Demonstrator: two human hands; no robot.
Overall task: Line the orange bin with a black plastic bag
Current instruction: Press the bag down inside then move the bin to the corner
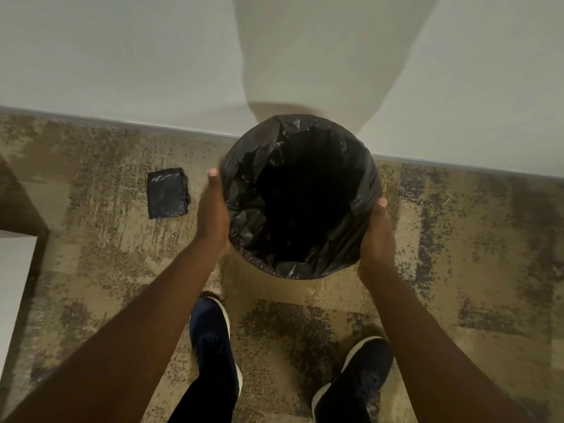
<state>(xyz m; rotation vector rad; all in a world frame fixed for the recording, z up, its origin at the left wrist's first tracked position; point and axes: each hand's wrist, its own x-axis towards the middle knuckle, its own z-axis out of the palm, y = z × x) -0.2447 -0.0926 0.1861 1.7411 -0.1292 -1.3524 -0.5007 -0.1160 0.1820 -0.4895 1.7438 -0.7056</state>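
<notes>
A round bin stands on the carpet by the wall, seen from above. A black plastic bag [300, 166] lines its inside and is folded over the whole rim, so none of the bin's orange shows. My left hand [213, 215] presses flat against the bag-covered left side of the bin. My right hand [377, 233] holds the bag-covered right side, thumb at the rim. The bag's opening gapes dark in the middle.
A folded pack of black bags [167, 193] lies on the carpet left of the bin. A white wall with a grey skirting [122, 122] runs behind. My two dark shoes [213, 340] stand below the bin. A white furniture corner [15, 270] sits at the left edge.
</notes>
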